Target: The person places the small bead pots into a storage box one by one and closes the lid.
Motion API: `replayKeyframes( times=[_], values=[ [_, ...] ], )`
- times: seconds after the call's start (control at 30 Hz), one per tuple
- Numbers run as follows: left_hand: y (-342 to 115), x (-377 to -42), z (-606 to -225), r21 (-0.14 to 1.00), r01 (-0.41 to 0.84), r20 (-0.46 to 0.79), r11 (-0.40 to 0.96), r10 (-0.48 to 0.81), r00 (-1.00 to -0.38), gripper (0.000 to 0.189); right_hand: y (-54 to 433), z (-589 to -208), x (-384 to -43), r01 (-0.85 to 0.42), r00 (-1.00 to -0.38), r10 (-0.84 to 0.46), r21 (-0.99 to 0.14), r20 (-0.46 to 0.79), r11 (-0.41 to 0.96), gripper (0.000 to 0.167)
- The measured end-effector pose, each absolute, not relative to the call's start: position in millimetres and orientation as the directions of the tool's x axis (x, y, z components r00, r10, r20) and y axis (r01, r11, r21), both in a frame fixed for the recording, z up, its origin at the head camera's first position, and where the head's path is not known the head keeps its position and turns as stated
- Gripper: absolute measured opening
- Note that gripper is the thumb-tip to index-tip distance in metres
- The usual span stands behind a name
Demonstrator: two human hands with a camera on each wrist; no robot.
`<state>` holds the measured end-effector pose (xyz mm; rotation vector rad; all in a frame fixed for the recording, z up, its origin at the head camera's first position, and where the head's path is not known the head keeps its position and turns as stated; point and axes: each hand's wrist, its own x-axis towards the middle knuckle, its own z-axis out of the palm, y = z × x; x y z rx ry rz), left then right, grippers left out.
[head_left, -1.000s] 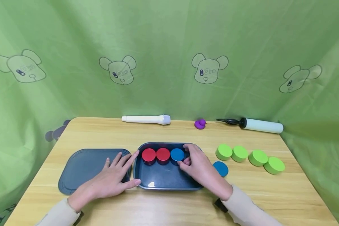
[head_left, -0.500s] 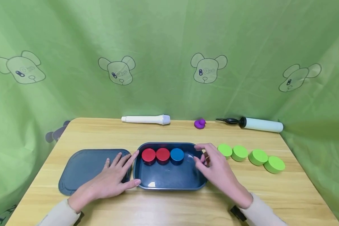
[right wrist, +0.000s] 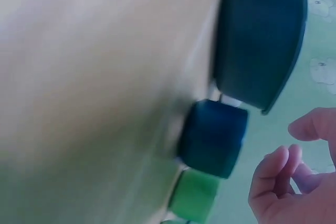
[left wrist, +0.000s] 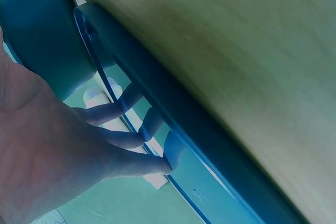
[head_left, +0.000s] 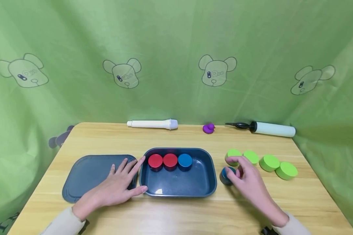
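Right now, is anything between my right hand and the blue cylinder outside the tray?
Nothing visible: the right wrist view shows only a gap between your right hand and the blue cylinder.

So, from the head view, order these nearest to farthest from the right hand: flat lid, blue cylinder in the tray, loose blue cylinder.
1. Loose blue cylinder, outside the tray, just left of the right hand.
2. Blue cylinder in the tray, right of two red cylinders.
3. Flat lid, left of the tray.

Dim wrist views, apparently partly blurred.
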<state>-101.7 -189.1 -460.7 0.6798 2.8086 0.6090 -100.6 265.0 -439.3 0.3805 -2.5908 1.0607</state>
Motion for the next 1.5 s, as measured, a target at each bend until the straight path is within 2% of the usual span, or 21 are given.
replayKeyframes(
  times=[0.13,0.4,0.63,1.07,1.5],
  values=[
    [-188.7,-100.7,-461.4,0.429,0.400,-0.074,0.810,0.473,-0.878,0.095,275.5,-446.0,-95.7,-0.332,-0.930,-0.134,-0.624,0.343,0.707,0.038],
    [-187.3,-102.2,-462.2,0.425,0.407,-0.056,0.808,0.473,-0.880,0.095,288.2,-459.3,-93.1,-0.257,-0.965,-0.159,-0.640,0.208,0.724,0.062],
    [-188.8,-98.1,-460.5,0.425,0.406,-0.059,0.809,0.473,-0.879,0.094,290.0,-465.5,-95.6,-0.185,-0.982,-0.161,-0.675,0.099,0.714,0.067],
    [-188.2,-100.5,-462.0,0.426,0.403,-0.050,0.810,0.466,-0.883,0.095,292.5,-453.1,-96.7,-0.127,-0.991,-0.121,-0.676,0.056,0.726,0.064],
    [-187.8,-101.0,-462.3,0.415,0.414,-0.041,0.810,0.472,-0.881,0.094,286.0,-443.7,-99.2,-0.190,-0.979,-0.068,-0.719,0.194,0.668,0.058]
  ],
)
